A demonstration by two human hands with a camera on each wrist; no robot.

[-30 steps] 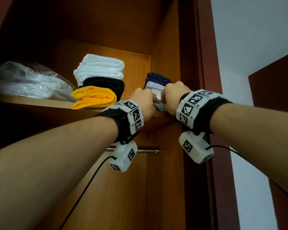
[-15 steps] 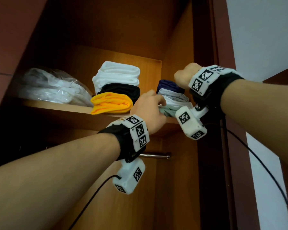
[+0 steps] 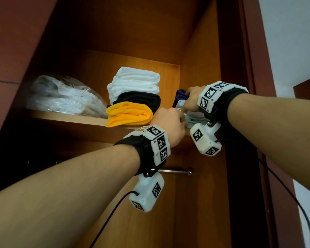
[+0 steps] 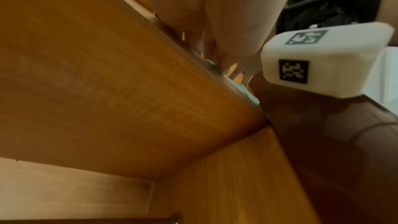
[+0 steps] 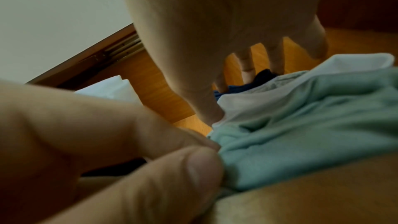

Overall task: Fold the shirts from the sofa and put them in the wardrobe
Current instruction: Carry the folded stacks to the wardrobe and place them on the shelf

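On the wardrobe shelf (image 3: 82, 119) at the right stands a small stack: a navy shirt (image 3: 179, 93) on top, a white one under it, and a pale green shirt (image 3: 195, 120) at the bottom. My left hand (image 3: 170, 126) pinches the front edge of the pale green shirt (image 5: 301, 125) between thumb and forefinger. Above it, my right hand (image 3: 191, 99) lies on the stack with straight, spread fingers (image 5: 247, 64) touching the navy shirt (image 5: 264, 74). In the left wrist view only the shelf's underside (image 4: 129, 91) and a strip of green cloth (image 4: 243, 89) show.
Left of that stack is a taller pile of white towels (image 3: 134, 83), a black garment (image 3: 140, 100) and a yellow one (image 3: 129, 113). A plastic bag of white items (image 3: 61, 95) fills the shelf's left. The wardrobe side wall (image 3: 200, 68) is close on the right; a hanging rail (image 3: 175, 171) runs below.
My right hand let go of the shirt's front edge, rose, then came down on top of the stack. My left hand stayed at the green shirt's edge.
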